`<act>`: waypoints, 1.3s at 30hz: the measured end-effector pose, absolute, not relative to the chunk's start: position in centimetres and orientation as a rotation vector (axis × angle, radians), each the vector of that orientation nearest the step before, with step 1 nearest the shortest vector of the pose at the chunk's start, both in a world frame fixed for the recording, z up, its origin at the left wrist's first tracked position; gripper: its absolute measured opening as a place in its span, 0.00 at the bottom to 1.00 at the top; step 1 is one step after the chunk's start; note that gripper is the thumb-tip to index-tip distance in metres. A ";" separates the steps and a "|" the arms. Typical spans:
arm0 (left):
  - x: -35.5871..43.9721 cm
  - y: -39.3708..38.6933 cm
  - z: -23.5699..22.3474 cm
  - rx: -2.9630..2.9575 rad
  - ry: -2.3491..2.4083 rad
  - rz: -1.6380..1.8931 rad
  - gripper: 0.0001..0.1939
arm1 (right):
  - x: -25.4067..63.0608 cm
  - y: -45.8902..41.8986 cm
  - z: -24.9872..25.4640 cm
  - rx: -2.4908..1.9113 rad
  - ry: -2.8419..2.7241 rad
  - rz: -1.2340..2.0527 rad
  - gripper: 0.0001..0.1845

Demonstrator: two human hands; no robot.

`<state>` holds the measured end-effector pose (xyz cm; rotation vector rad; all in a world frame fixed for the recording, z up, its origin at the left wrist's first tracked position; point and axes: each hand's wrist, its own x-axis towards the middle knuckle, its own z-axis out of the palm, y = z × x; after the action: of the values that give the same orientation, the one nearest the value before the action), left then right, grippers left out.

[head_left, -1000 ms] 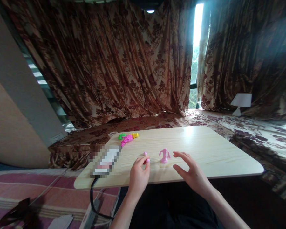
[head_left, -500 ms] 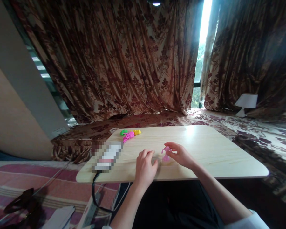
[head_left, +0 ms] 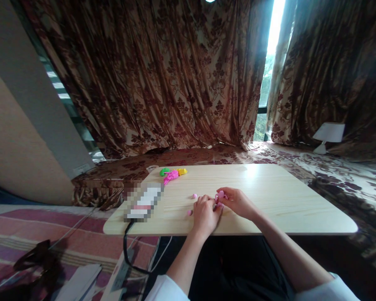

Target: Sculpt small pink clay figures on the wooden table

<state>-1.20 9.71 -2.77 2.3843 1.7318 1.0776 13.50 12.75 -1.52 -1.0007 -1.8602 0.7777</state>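
Over the front middle of the table, my right hand pinches a small pink toy figure with a rounded top. My left hand is against it from the other side, its thumb and fingers closed at the toy's lower part, which they mostly hide. Just left of my left hand, one small pink round piece lies on the tabletop. Closer to me is another small pink piece, beside the edge of the hand.
A magenta toy bundle, a green piece and a yellow piece lie at the table's back left. A blurred-out device with a black cable sits at the left. A white lamp stands far right.
My left hand has moved right and closed on the pink toy figure in my right hand. Two small pink pieces now show on the table to its left. The view has shifted slightly.
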 end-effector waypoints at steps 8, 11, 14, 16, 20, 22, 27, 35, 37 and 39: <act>-1.1 9.8 -2.9 2.406 1.740 1.089 0.09 | 14.1 13.9 0.3 -0.922 -2.021 0.986 0.10; -1.1 9.8 -2.9 2.389 1.754 1.079 0.09 | 14.3 14.5 1.2 -0.890 -2.135 1.058 0.09; -1.0 9.8 -2.8 2.372 1.765 1.064 0.08 | 14.3 14.7 1.6 -0.888 -2.196 1.088 0.09; -1.0 9.7 -2.8 2.361 1.769 1.061 0.07 | 14.4 14.7 1.6 -0.901 -2.179 1.088 0.12; -1.0 9.7 -2.8 2.362 1.743 1.106 0.07 | 15.0 14.3 1.3 -0.892 -2.033 1.132 0.19; -1.1 9.7 -2.9 2.357 1.725 1.120 0.07 | 15.3 14.0 1.3 -0.902 -1.973 1.128 0.20; -1.2 9.6 -2.9 2.356 1.714 1.126 0.06 | 15.2 13.1 1.5 -0.878 -2.018 1.130 0.16; -1.1 9.6 -2.6 2.332 1.738 1.080 0.05 | 14.4 13.3 0.3 -0.852 -1.980 1.098 0.10; -1.1 9.6 -2.7 2.347 1.743 1.080 0.05 | 14.3 13.3 0.1 -0.844 -1.948 1.121 0.10; -1.1 9.6 -2.8 2.357 1.754 1.089 0.05 | 14.2 13.3 0.1 -0.849 -1.920 1.133 0.10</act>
<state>-1.13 9.63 -2.80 2.3568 1.7545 1.0888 14.18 13.28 0.10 -0.8488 -1.9198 1.1331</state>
